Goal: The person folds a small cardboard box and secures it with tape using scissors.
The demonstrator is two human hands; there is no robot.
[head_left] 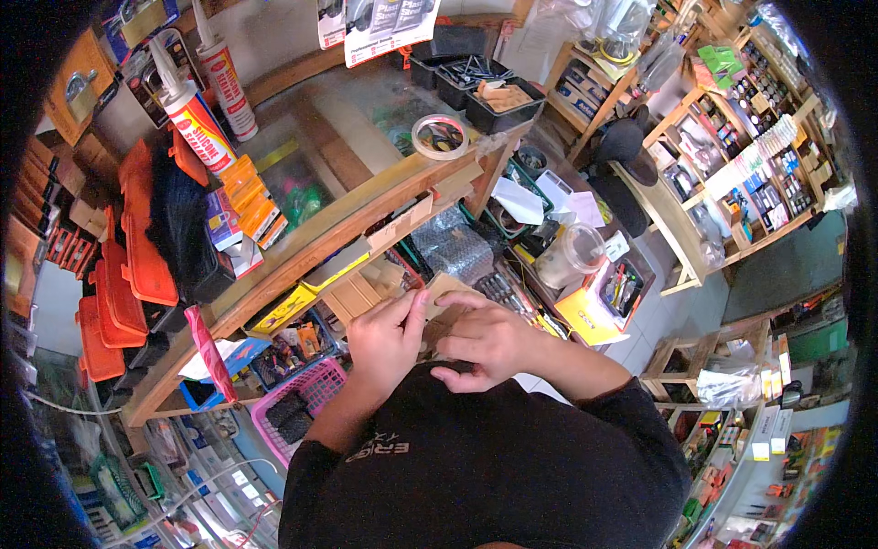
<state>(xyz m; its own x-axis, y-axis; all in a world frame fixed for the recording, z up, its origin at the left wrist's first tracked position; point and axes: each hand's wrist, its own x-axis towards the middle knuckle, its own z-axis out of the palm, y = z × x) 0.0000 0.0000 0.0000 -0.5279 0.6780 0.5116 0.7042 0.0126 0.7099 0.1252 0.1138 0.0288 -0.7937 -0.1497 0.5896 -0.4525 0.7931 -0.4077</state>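
Looking down, I saw both hands meeting on a small brown cardboard piece [445, 291] held just above my chest, in front of the wooden desk [366, 215]. My left hand [386, 340] pinched its near edge with fingers closed on it; my right hand [489, 340] lay curled over its top. I judged it light, thin and easily creased, best held by the edges, not the middle

The person wears a black short-sleeved cotton T-shirt [494, 467] that fills the near middle of the view, with a small pale printed marking on its left shoulder. Both forearms are bare below the sleeves, and the bare left hand [389, 339] and bare right hand [489, 339] carry no gloves, rings or watch.
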